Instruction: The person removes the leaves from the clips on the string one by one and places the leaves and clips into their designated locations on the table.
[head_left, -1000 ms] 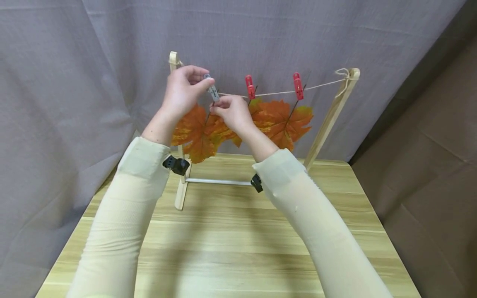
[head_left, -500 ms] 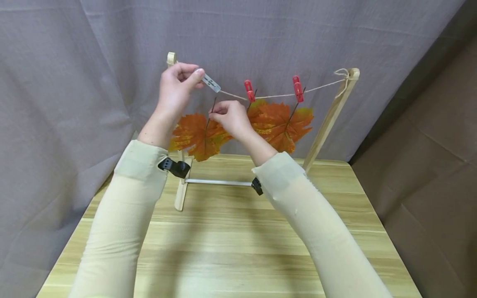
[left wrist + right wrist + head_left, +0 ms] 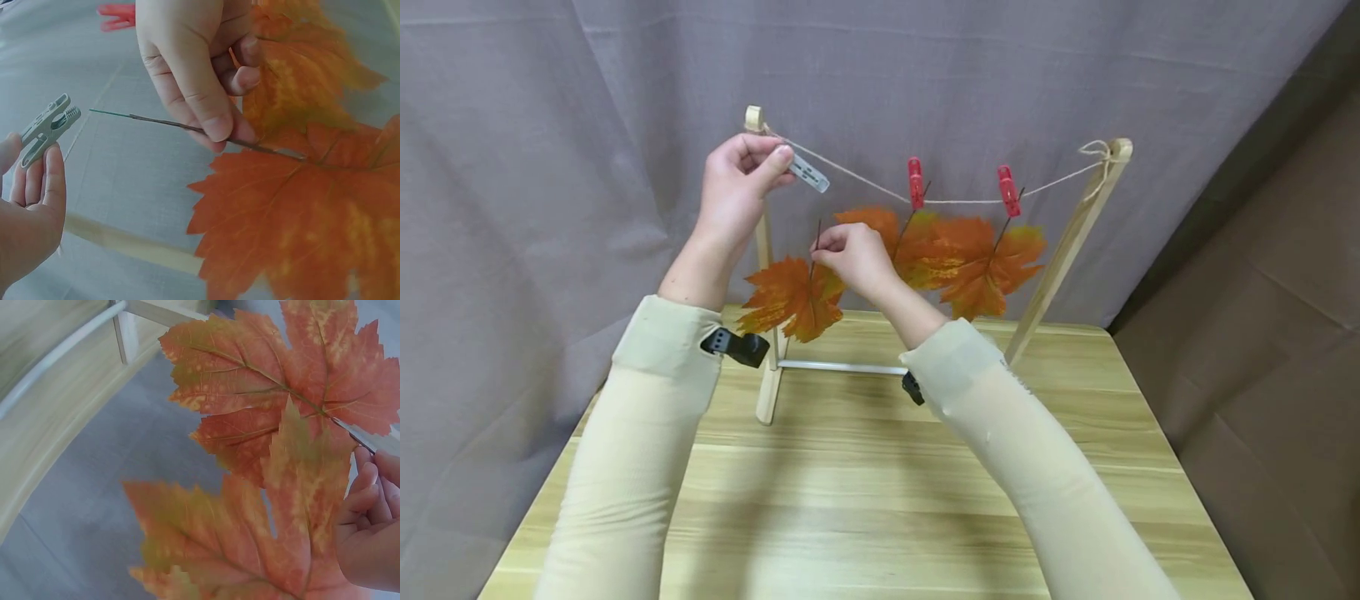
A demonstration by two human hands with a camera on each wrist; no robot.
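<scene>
In the head view my left hand point(image 3: 735, 183) pinches a grey clothespin point(image 3: 809, 173) between thumb and fingers, just below the left part of the string point(image 3: 857, 176). The left wrist view shows the clothespin point(image 3: 50, 130) with its toothed end toward the bare stem tip of an orange maple leaf point(image 3: 294, 212), a gap between them. My right hand point(image 3: 859, 260) pinches that leaf's stem between thumb and forefinger, and the leaf point(image 3: 793, 302) hangs lower left of it. Two red clothespins point(image 3: 916, 183) sit on the string, holding other orange leaves point(image 3: 985, 258) by their stems.
A wooden post point(image 3: 1067, 250) stands at the right, with the string tied near its top. The left post point(image 3: 765, 242) is partly behind my left hand. A white bar point(image 3: 842, 367) runs low between them above the wooden table point(image 3: 865, 492). Grey curtain point(image 3: 880, 75) hangs behind.
My left hand has moved left with the grey clothespin, away from the stem. The right hand has lowered the leaf down and left, apart from the string. The string now sags with the two red clothespins.
</scene>
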